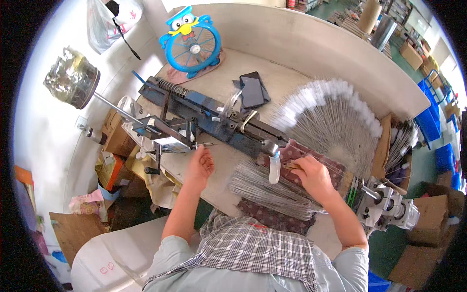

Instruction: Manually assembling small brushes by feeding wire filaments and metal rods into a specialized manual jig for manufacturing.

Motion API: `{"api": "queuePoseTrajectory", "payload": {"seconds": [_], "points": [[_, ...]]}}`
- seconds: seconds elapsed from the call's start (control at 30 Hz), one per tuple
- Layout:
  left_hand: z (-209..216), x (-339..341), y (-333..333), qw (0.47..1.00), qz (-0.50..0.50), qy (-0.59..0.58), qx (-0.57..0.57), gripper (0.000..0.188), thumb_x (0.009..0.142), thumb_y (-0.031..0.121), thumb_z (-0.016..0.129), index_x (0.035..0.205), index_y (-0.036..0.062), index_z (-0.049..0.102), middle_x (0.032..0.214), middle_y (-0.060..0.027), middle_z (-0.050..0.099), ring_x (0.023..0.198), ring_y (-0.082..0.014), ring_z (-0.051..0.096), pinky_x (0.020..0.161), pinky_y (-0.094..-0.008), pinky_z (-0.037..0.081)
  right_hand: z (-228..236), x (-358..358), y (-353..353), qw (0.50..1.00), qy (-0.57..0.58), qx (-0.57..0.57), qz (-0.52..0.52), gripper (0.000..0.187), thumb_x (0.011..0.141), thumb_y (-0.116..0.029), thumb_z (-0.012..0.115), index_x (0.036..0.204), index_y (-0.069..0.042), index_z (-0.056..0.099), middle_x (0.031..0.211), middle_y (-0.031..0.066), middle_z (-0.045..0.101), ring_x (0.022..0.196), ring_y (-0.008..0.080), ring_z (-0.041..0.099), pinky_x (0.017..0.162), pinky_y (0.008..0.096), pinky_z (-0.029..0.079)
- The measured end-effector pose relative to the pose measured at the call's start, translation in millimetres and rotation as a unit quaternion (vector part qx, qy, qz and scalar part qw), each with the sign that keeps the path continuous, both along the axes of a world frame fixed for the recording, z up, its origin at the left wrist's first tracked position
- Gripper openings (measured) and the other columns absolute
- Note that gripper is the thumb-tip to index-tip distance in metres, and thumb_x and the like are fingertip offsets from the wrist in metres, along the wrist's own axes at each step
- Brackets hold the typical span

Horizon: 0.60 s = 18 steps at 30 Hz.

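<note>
My left hand (200,164) is closed, its fingers curled beside a small metal tip (206,144) on the long dark-blue bench machine (214,121). What it grips, if anything, is too small to make out. My right hand (311,174) is pinched over a dark red dotted cloth (333,168), with something small and tan at its fingertips. Between my arms lies a thick bundle of thin metal wires (272,190). A white bottle-shaped handle (275,168) hangs from the machine's right end. Farther right, many wire brushes with white bristle tips (335,92) are spread in a fan.
A dark phone (252,90) lies behind the machine. At the back stands a blue cartoon-duck fan (193,46). A covered lamp (73,80) is at left; a silver clamp-like mechanism (389,209) sits at the right edge. A low partition (301,34) curves round the table.
</note>
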<state>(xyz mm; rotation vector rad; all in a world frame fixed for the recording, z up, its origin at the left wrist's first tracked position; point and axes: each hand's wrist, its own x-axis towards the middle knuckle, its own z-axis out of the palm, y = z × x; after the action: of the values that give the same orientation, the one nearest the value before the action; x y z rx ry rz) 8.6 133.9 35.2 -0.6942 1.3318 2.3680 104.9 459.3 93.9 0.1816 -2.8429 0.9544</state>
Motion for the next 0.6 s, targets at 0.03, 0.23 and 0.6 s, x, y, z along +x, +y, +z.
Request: {"api": "queuePoseTrajectory", "payload": {"seconds": [0.03,0.23,0.6], "points": [[-1,-3,-9,1.0,0.003,-0.001,0.004,0.031,0.084,0.038,0.065,0.094,0.0093,0.059,0.075,0.0,0.058,0.066,-0.012,0.056,0.063,-0.0249,0.048,0,-1,0,1.0,-0.001,0.004,0.003,0.016,0.078,-0.014,0.065,0.092,-0.005,0.062,0.084,0.0127,0.057,0.076,0.0331,0.06,0.065,0.0402,0.05],[-2,-10,-19,0.999,0.032,-0.013,0.026,0.023,0.084,0.032,0.065,0.091,0.0106,0.063,0.072,0.003,0.057,0.067,-0.0107,0.056,0.063,-0.0266,0.048,4,3,-4,1.0,0.003,0.017,0.015,0.02,0.081,-0.008,0.063,0.1,-0.005,0.062,0.088,0.0139,0.058,0.077,0.0348,0.06,0.067,0.0411,0.05],[-17,27,34,0.99,0.065,0.099,0.076,0.009,0.084,0.014,0.061,0.082,0.005,0.06,0.07,-0.0004,0.055,0.06,-0.0107,0.049,0.056,-0.0253,0.04,67,17,15,0.988,0.144,0.06,-0.013,0.02,0.076,-0.009,0.066,0.096,-0.006,0.066,0.083,0.0098,0.064,0.075,0.0284,0.061,0.067,0.0355,0.051]]}}
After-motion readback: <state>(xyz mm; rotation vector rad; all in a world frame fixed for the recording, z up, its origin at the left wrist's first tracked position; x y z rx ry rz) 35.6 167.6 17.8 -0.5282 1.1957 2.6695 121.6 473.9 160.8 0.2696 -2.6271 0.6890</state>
